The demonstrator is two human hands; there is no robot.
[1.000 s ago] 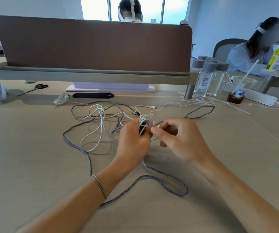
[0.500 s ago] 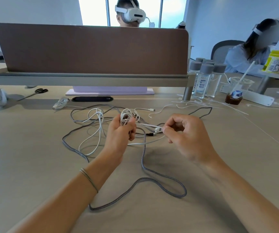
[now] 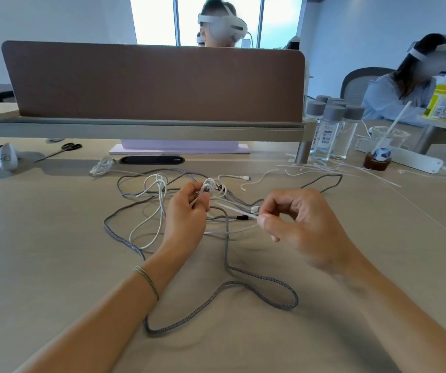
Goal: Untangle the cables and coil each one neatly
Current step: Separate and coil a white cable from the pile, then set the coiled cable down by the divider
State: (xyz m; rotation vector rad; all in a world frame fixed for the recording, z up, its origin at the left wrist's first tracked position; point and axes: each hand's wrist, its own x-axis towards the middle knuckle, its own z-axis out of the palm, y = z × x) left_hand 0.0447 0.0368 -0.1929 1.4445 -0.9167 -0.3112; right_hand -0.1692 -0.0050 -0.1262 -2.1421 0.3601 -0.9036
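Over desk (image 3: 55, 265), white coil (image 3: 208, 188) in left hand (image 3: 187, 216).

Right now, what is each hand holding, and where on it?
Left hand grips the coiled part of the white cable. Right hand pinches its free stretch near the plug end.

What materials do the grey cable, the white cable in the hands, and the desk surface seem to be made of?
Grey cable: likely a braided fabric sheath; a woven two-tone pattern shows, matte.
White cable: probably smooth plastic or rubber; plain surface, slight sheen. The left hand holds its small coil, and the right hand pinches a strand.
Desk: looks like pale wood-grain laminate, matte; real wood cannot be excluded.
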